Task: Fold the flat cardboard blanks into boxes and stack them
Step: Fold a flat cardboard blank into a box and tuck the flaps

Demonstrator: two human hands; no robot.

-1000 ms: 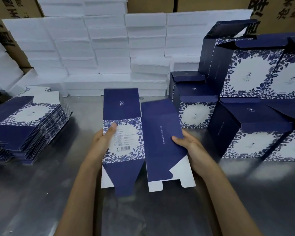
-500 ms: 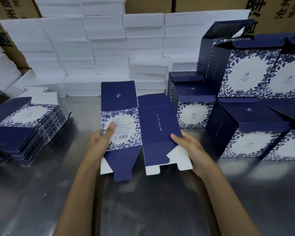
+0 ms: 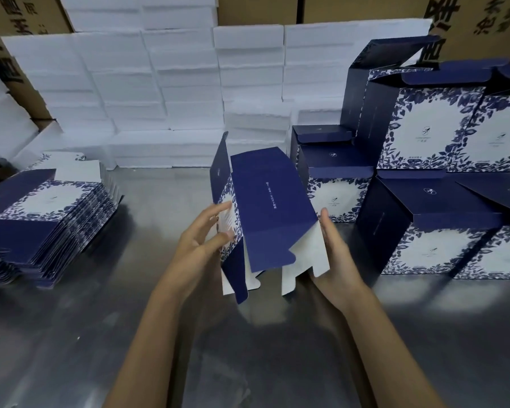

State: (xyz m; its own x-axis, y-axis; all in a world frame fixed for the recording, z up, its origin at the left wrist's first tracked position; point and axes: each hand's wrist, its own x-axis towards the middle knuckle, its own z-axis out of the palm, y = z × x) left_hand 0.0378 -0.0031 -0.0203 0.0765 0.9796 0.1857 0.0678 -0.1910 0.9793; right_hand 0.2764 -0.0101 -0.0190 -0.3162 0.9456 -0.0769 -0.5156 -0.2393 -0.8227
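A navy cardboard blank (image 3: 265,207) with a blue floral panel is raised over the metal table (image 3: 71,334), half opened into a tube, its bottom flaps hanging loose. My left hand (image 3: 203,234) holds its left floral panel between thumb and fingers. On the right edge my right hand (image 3: 333,251) holds the blank, thumb up along the side and fingers hidden behind it. A stack of flat blanks (image 3: 42,219) lies at the left. Folded boxes (image 3: 442,219) are stacked at the right.
White foam boxes (image 3: 159,83) are piled in a wall behind the table. Brown cartons (image 3: 365,7) stand behind them. A small folded box (image 3: 333,184) sits just right of the blank, close to my right hand.
The blank was flat and spread open; now my hands have pushed its two sides together and lifted it, so the panels stand up as a tube.
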